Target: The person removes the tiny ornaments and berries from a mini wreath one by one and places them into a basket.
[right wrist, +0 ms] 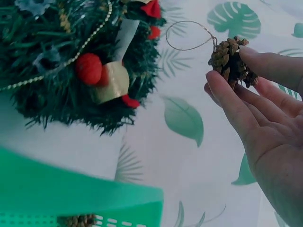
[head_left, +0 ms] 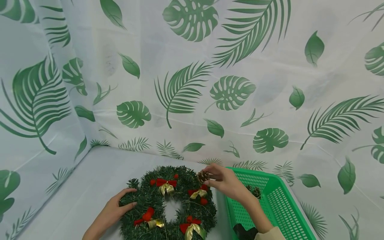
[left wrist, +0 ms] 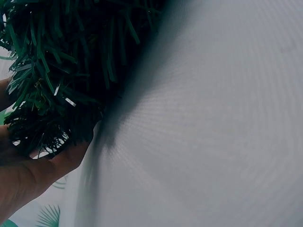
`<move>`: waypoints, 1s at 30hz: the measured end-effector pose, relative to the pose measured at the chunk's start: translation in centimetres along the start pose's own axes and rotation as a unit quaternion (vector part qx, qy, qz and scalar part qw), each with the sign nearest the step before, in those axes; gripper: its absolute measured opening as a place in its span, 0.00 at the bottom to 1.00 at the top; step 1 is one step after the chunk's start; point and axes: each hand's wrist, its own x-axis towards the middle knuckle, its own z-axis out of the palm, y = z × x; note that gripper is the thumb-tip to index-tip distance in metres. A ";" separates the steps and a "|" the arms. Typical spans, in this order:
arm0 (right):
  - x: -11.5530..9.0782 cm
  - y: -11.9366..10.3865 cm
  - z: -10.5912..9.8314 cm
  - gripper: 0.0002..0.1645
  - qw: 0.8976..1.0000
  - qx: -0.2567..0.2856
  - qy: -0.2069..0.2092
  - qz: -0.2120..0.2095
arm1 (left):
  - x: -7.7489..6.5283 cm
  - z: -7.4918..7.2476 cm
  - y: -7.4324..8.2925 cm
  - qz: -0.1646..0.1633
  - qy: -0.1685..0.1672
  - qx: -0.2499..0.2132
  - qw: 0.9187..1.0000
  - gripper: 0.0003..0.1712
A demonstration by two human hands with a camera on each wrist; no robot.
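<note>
A green wreath (head_left: 141, 193) lies on the white table, decorated with red and gold bows, red balls and a thin string of beads. My left hand (head_left: 115, 208) grips the wreath's left edge; in the left wrist view, the fingers go round its dark tinsel needles (left wrist: 61, 71). Between thumb and fingertips, my right hand (head_left: 225, 181) pinches a brown pine cone (right wrist: 229, 61) over the wreath's upper right edge. A thin loop of cord (right wrist: 189, 48) sticks out from the cone's end.
To the right of the wreath stands a green plastic basket (head_left: 282, 200) holding more pine cones (head_left: 256, 192) and a black object (head_left: 244, 232). Leaf-patterned cloth (head_left: 186, 133) hangs behind and at the left of the table (head_left: 75, 196).
</note>
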 end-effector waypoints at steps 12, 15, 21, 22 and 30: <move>-2.0 1.7 -1.9 0.22 0.999 -0.010 0.032 0.024 | 0.1 0.1 0.1 -0.004 -0.004 -0.001 1.000 0.35; -2.6 2.2 -2.4 0.22 0.998 -0.009 0.042 0.037 | 0.1 0.1 0.2 -0.009 -0.006 -0.001 1.000 0.35; -3.8 3.5 -3.1 0.24 0.996 -0.018 0.064 0.063 | 0.2 0.0 0.2 -0.018 -0.009 -0.003 1.000 0.36; -4.0 3.7 -3.3 0.24 0.996 -0.018 0.066 0.063 | 0.2 0.0 0.2 -0.018 -0.009 -0.003 1.000 0.36; -5.4 4.9 -3.9 0.23 0.992 -0.018 0.087 0.084 | 0.1 -0.1 0.1 -0.011 -0.006 0.004 1.000 0.35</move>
